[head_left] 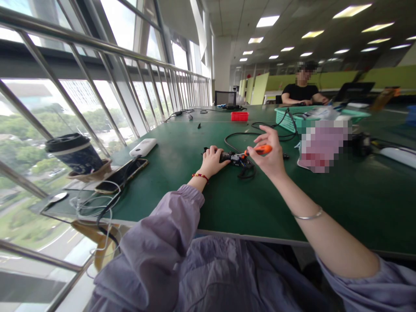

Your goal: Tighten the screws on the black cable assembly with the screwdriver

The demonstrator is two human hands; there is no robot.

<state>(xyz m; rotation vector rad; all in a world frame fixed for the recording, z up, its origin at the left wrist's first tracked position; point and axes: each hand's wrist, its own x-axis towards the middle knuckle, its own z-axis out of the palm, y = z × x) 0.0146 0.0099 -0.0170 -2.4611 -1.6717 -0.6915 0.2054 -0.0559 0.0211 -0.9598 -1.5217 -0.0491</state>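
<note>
My right hand (pixel 269 152) pinches an orange-handled screwdriver (pixel 261 149), with some of its fingers raised and spread. The screwdriver's thin shaft points left at a small black device (pixel 238 160) that has short dark wires. Whether the tip touches it is too small to tell. Wrapped over the device's dark left end is my left hand (pixel 212 162), which presses it to the green table (pixel 240 199). A black cable loop (pixel 247 172) lies just below the device.
Left on the table are a paper cup (pixel 76 156), a phone (pixel 122 175), a white power bank (pixel 143 147) and loose cables. Farther back stand a red box (pixel 239 116) and a green basket (pixel 286 119). A person (pixel 302 89) sits across the table. A railing (pixel 130 56) runs along the left.
</note>
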